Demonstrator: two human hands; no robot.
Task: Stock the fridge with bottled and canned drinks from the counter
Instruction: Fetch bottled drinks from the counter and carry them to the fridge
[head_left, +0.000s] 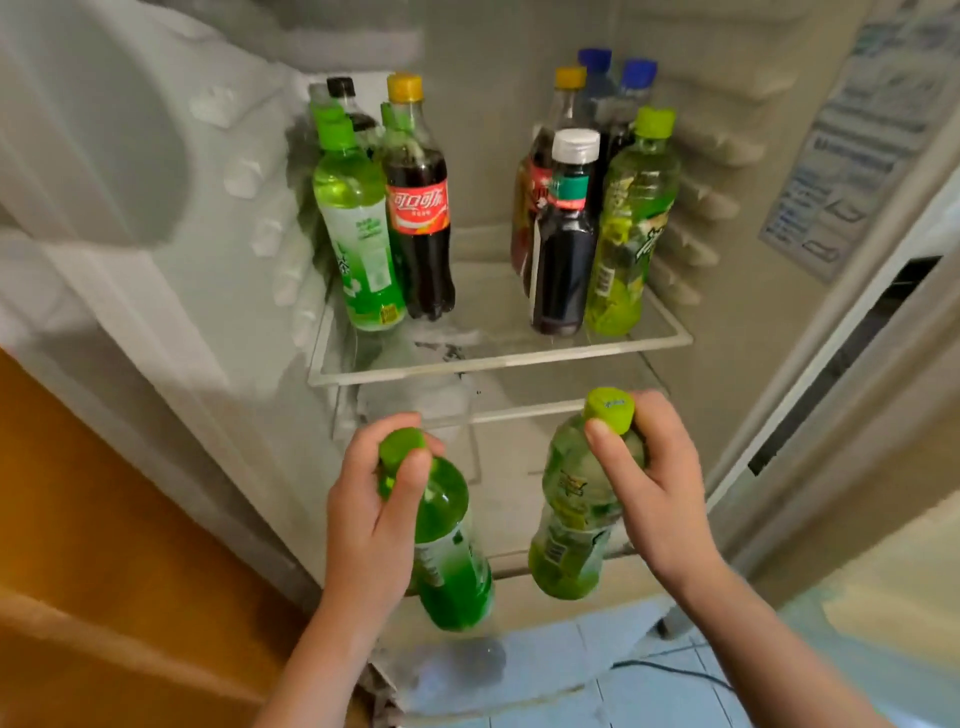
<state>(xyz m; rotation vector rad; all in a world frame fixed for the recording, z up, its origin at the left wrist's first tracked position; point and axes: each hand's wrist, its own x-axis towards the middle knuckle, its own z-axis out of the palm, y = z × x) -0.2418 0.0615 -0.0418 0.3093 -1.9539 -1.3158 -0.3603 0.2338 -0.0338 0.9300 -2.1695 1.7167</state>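
Observation:
My left hand (371, 512) grips the neck of a bright green bottle (452, 561) with a green cap. In my right hand (657, 486) is a yellow-green tea bottle (569, 530), held just under its lime cap. Both bottles hang in front of the open fridge, below its glass shelf (498, 358). On that shelf's left stand a green bottle (358, 228) and a cola bottle (420, 208), with others behind. At the shelf's right are a dark bottle with a white cap (563, 244), a green tea bottle (631, 223) and several bottles behind them.
The shelf's middle shows bare glass between the two groups. A lower shelf edge (519, 413) runs under it. The fridge door (852, 171) stands open at the right, an orange-brown cabinet (104, 519) is at the left, and a cable (670, 670) lies on the tiled floor.

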